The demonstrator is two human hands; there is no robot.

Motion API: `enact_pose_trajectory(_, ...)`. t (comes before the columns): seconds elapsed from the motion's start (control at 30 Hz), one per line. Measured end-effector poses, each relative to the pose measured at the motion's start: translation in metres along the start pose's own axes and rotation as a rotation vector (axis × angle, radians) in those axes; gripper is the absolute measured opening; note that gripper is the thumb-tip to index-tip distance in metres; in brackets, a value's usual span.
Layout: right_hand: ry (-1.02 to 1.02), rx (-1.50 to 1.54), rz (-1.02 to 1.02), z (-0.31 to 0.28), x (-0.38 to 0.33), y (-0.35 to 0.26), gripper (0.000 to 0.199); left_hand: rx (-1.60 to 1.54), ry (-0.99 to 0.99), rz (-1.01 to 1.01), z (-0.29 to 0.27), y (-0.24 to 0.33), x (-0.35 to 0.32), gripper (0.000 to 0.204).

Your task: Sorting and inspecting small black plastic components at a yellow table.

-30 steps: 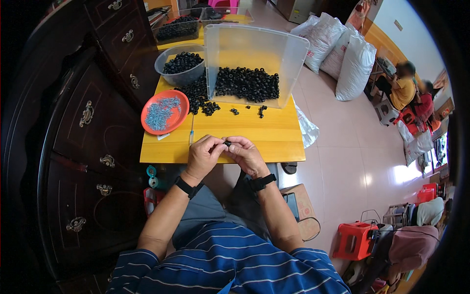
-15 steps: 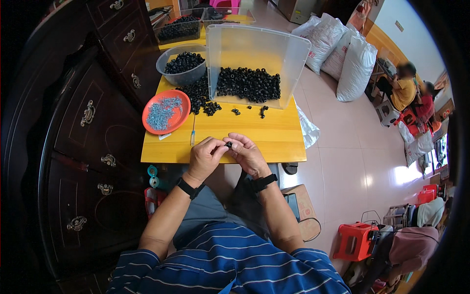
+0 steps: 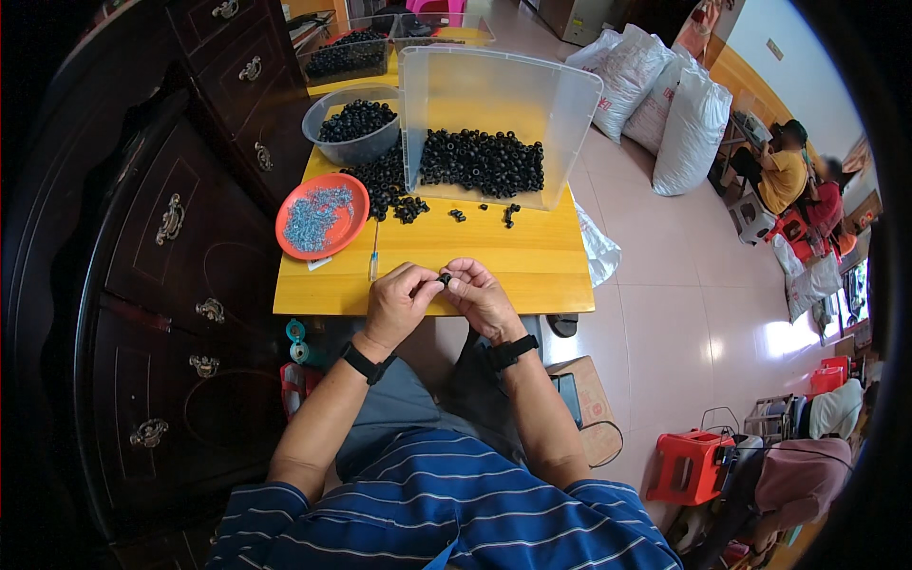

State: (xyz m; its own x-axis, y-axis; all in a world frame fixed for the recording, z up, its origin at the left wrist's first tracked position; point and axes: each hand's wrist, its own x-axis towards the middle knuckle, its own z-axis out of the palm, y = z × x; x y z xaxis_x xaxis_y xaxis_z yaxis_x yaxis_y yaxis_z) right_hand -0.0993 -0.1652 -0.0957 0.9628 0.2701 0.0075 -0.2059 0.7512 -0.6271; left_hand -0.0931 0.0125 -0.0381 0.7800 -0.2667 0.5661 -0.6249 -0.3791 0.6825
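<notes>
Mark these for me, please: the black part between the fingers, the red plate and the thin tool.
Black part (image 3: 445, 279): head view, on its visible middle.
Red plate (image 3: 352, 226): head view, on its bare right side.
Thin tool (image 3: 373, 267): head view, on its handle.

Slants the left forearm (image 3: 318, 418) up and inward, and the right forearm (image 3: 544, 413) likewise from the other side. Holds the left hand (image 3: 391, 302) and right hand (image 3: 484, 302) close together, with the fingers (image 3: 415, 274) of both almost meeting. Turns the left's back upward, pressing its thumb (image 3: 425, 292) inward in a pinch. Angles the right leftward, pinching too.
</notes>
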Motion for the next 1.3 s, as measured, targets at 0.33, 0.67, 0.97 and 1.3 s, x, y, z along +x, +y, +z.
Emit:
enact_pose_trajectory(0.33, -0.024, 0.028, 0.018, -0.001, -0.001, -0.003, 0.027, -0.186, -0.025, -0.129, 0.002, 0.004, -0.001, 0.013)
enact_pose_trajectory(0.67, -0.15, -0.051, 0.182, 0.002, -0.004, -0.015, 0.033, -0.229, -0.379, -0.088, -0.021, 0.005, 0.009, 0.037)
enact_pose_trajectory(0.97, -0.177, -0.068, 0.163, -0.003, -0.003, -0.013, 0.041, -0.148, -0.373, 0.017, -0.021, 0.011, 0.01, 0.038)
enact_pose_trajectory(1.3, -0.129, -0.055, 0.142, 0.002, -0.003, -0.01, 0.036, -0.368, -0.368, -0.227, -0.014, 0.002, 0.004, 0.028)
